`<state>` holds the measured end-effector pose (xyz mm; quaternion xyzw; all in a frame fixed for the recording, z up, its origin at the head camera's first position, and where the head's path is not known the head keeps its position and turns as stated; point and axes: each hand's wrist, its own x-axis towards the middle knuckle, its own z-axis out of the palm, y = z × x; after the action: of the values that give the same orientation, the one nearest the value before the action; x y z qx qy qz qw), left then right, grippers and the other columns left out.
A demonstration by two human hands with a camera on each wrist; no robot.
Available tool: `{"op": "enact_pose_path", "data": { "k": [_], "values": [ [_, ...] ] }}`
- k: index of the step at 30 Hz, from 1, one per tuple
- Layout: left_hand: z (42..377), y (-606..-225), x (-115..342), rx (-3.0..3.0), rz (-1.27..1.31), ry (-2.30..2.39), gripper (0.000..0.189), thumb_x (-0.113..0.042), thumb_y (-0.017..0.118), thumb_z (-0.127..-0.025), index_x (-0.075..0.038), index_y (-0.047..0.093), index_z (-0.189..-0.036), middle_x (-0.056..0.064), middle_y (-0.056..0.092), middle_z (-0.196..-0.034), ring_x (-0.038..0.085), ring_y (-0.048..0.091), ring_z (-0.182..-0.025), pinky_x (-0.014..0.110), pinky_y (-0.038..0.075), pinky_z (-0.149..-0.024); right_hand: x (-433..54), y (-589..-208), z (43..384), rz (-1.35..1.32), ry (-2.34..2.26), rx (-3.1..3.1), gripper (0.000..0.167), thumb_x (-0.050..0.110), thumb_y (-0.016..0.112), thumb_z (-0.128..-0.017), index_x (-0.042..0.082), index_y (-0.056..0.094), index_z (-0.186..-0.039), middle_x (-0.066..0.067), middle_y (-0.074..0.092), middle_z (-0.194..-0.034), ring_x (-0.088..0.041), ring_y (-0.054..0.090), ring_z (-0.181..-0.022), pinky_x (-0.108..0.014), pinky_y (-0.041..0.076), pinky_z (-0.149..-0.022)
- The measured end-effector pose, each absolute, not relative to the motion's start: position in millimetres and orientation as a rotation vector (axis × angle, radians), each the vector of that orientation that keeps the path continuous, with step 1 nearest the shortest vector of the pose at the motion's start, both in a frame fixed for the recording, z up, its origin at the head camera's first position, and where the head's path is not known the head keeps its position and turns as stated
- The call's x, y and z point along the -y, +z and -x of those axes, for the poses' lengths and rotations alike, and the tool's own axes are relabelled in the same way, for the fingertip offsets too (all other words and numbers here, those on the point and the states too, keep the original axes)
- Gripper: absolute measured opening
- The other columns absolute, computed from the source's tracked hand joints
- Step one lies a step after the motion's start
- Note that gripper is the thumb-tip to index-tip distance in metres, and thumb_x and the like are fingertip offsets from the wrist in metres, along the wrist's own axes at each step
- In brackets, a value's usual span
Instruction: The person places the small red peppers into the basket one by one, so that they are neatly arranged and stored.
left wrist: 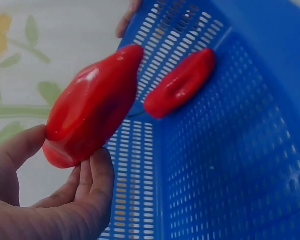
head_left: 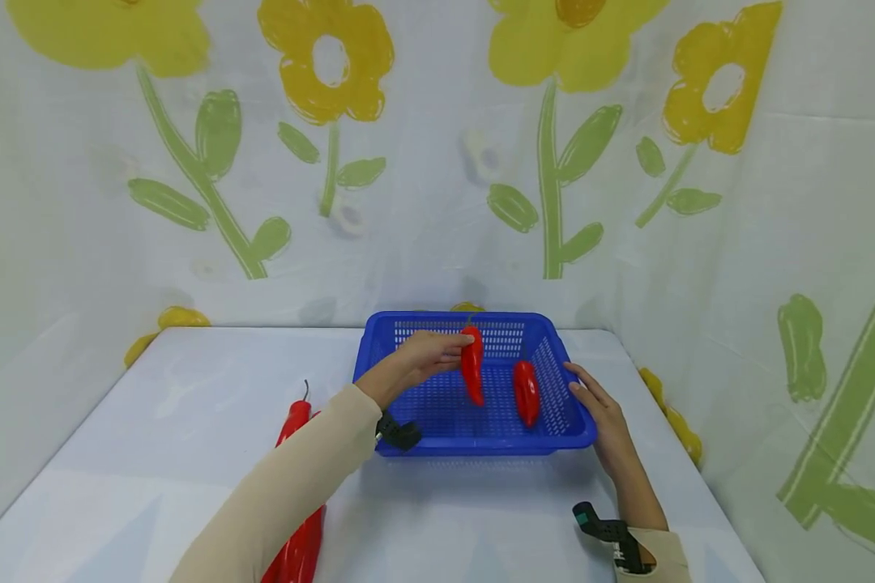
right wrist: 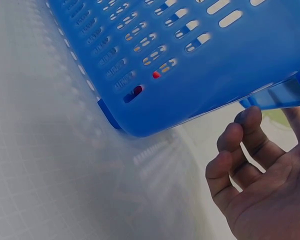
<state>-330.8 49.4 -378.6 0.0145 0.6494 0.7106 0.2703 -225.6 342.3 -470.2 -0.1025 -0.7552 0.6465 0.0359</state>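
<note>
My left hand (head_left: 426,354) pinches a red chili pepper (head_left: 472,368) between thumb and fingers, holding it tip down over the blue plastic basket (head_left: 481,444). In the left wrist view the glossy pepper (left wrist: 92,107) is gripped near its wide end, its thin green stem partly hidden behind it. A second red pepper (head_left: 527,394) lies inside the basket toward the right wall. My right hand (head_left: 607,417) holds the basket's right rim; in the right wrist view its bent fingers (right wrist: 230,135) hang just below the rim.
More red peppers (head_left: 305,546) lie on the white table (head_left: 189,421) at left, partly covered by my left sleeve (head_left: 292,478). Behind the basket rises a white curtain (head_left: 437,243) printed with yellow flowers. Each wrist wears a small black camera mount (head_left: 601,526).
</note>
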Motion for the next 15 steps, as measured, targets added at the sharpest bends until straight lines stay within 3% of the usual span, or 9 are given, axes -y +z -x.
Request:
{"op": "enact_pose_path", "data": {
  "k": [15],
  "values": [
    [341.4,-392.8,-80.6,-1.765,0.002,1.827,0.041,-0.013,0.075,-0.091,0.01,0.062,-0.123,0.02,0.07,-0.109,0.031,0.069,-0.102,0.045,0.05,-0.101,-342.2,-466.8,225.9,0.354,1.989,2.327,0.059,0.052,0.055,-0.099,0.033,0.043,-0.152,-0.007,0.027,-0.163,-0.041,0.037,-0.141,-0.051,0.046,-0.1]
  ]
}}
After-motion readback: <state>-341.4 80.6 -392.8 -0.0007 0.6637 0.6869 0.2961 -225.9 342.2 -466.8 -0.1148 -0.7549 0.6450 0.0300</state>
